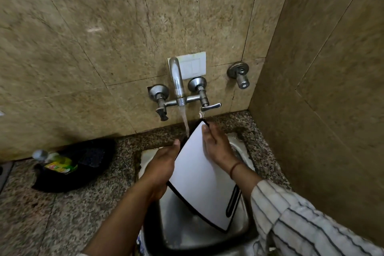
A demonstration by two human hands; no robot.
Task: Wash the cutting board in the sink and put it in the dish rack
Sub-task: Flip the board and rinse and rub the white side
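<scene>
Beige stone tiles cover the wall [104, 27] and the corner to the right, and a speckled granite counter [68, 214] runs below them with a steel sink [182, 222] sunk into it. A wall tap [176, 81] with two side valves is running; its stream [185, 120] falls to the upper left edge of the cutting board [199, 172].

The board, white with a dark rim and a slot handle at its near right edge, is held tilted over the sink basin, its far corner raised toward the tap. By my reading the wash is in its rinsing stage: water is on the board and its white face looks clean, though whether soap was used cannot be told. The dish rack is not in view, so the move to it is still to come, and the tap still has to be shut. A dark basket [83, 162] on the counter to the left holds a green-labelled bottle [56, 162].

The left hand [164, 164] lies along the board's left edge, fingers [175, 144] stretched nearly flat and reaching behind it; how tightly they grip is hidden by the board. The right hand [218, 147], in a striped sleeve with a red thread at the wrist, has its fingers curled narrowly round the right edge near the top corner, thumb on the white face, holding the board up.
</scene>
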